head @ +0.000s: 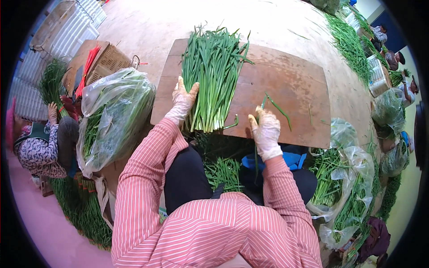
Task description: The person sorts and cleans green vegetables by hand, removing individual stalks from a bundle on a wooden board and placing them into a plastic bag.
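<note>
A thick bundle of green leafy stalks, possibly garlic chives, lies on a brown wooden board. Its pale cut ends point towards me, near the board's front edge. My left hand, in a stained white glove, rests along the bundle's left side with thumb and fingers apart. To the right of the bundle, my gloved right hand pinches a thin green leaf, part of which hangs below the fist. A loose green stalk lies just beyond that hand, and a bent stem sits by the bundle's cut ends.
Left of the board stands a transparent plastic bag of greens, with red ties on a crate behind it. A co-worker holds a bunch there. More greens lie between my knees; bagged greens crowd the right.
</note>
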The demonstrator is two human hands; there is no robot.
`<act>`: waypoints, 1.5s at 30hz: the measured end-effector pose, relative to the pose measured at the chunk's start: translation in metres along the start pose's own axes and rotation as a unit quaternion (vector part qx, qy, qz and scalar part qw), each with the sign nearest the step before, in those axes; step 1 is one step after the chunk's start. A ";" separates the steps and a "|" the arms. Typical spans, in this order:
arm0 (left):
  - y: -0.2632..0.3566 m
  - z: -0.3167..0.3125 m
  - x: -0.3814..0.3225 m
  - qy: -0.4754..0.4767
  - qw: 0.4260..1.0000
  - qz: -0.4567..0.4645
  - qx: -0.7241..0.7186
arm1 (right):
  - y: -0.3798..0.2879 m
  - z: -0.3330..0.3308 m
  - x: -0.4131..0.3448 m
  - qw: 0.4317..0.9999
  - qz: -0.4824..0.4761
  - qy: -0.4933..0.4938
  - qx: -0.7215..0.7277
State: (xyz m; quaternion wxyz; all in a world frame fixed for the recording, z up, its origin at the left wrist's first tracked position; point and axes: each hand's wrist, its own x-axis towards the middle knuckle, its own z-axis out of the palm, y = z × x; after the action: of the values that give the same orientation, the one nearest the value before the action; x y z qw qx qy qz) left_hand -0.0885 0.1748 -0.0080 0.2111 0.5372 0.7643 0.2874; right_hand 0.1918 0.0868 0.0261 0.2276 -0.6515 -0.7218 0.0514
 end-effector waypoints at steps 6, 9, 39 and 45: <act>-0.024 -0.010 0.001 -0.004 0.997 0.080 0.009 | 0.003 0.043 0.011 0.994 -0.040 -0.080 -0.065; -0.043 -0.004 0.002 0.030 0.990 0.137 0.009 | -0.029 0.044 -0.031 0.971 -0.181 -0.126 -0.087; 0.004 0.008 0.011 -0.096 0.976 0.130 -0.144 | -0.059 0.047 0.038 0.952 0.075 -0.141 0.263; -0.013 -0.007 0.006 -0.077 0.977 0.140 -0.141 | -0.052 0.022 0.016 0.956 0.058 -0.133 0.255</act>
State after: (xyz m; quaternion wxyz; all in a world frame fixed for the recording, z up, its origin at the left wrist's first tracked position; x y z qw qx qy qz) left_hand -0.1039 0.1756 -0.0114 0.3004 0.6244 0.6144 0.3774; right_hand 0.1343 0.0991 0.0301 0.2849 -0.5999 -0.6695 0.3328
